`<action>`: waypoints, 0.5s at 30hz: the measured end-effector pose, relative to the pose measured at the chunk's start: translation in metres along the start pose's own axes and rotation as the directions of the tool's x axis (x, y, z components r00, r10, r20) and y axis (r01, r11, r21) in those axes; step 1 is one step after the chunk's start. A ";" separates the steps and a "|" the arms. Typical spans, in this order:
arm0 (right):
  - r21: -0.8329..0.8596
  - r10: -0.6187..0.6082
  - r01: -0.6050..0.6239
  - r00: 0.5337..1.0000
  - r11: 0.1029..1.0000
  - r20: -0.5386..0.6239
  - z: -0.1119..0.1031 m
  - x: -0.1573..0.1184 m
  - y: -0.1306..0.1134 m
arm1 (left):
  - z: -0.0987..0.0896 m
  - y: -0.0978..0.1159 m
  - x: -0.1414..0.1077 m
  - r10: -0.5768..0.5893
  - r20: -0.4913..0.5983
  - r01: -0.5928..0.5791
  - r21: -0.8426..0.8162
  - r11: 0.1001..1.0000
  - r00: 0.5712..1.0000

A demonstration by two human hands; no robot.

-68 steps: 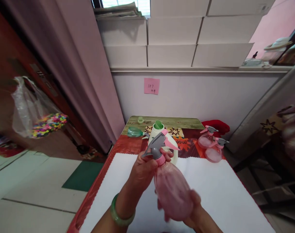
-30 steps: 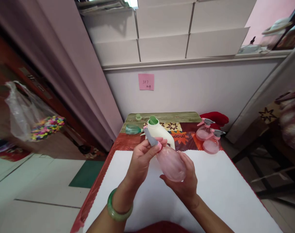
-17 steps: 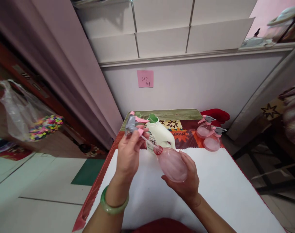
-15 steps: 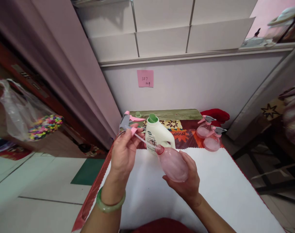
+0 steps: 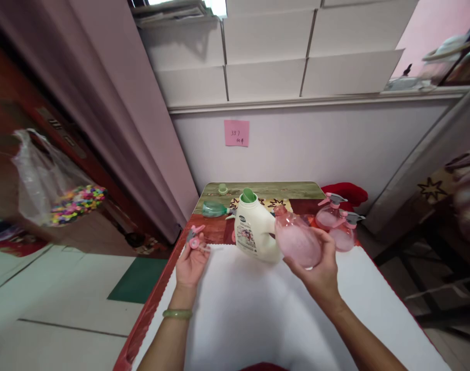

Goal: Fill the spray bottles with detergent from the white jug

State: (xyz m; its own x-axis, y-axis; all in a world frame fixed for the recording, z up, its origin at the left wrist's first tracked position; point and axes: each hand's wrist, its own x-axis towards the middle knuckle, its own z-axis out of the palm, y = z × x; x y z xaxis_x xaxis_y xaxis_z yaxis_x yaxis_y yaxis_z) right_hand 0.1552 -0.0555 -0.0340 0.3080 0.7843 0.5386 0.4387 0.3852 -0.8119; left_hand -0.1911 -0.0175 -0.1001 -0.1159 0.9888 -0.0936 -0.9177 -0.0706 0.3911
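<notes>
At the left of the table, my left hand is closed on a pink and grey spray nozzle, with its thin tube pointing right. My right hand grips a pink see-through spray bottle, tilted with its bare neck up and to the left. A cream detergent jug with a green spout stands upright between the two hands. Behind the right hand are two more pink bottles, both with spray heads on. A green spray bottle lies on its side behind the jug's left.
A white mat covers the table's front part. A small green cap sits at the back edge. White wall rises behind, with a pink note. A plastic bag hangs at the left.
The nozzle's tube has come out of the pink bottle's neck. My left hand has moved down with the nozzle, and my right hand has carried the bottle to the right.
</notes>
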 end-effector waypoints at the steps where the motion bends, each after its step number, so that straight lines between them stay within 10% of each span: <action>1: 0.006 -0.016 0.016 1.000 1.000 0.012 0.000 0.012 -0.002 | -0.016 -0.004 -0.002 -0.011 -0.011 0.011 -0.001 1.000 1.000; 6: -0.029 -0.125 0.128 0.989 0.991 0.081 0.004 0.062 -0.014 | -0.061 -0.018 -0.007 -0.034 -0.076 0.032 -0.021 0.999 0.997; 15: -0.202 -0.193 0.254 0.940 0.946 0.281 0.014 0.100 -0.026 | -0.080 -0.012 -0.001 -0.098 -0.105 0.095 -0.036 0.995 0.990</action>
State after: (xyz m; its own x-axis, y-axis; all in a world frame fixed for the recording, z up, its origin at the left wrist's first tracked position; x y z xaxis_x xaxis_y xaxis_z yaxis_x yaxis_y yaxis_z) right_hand 0.1627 0.0195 0.0377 -0.0323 0.7996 0.5996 0.6636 0.4658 -0.5854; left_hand -0.2099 -0.0286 -0.1780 -0.0648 0.9717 -0.2271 -0.9376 0.0186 0.3473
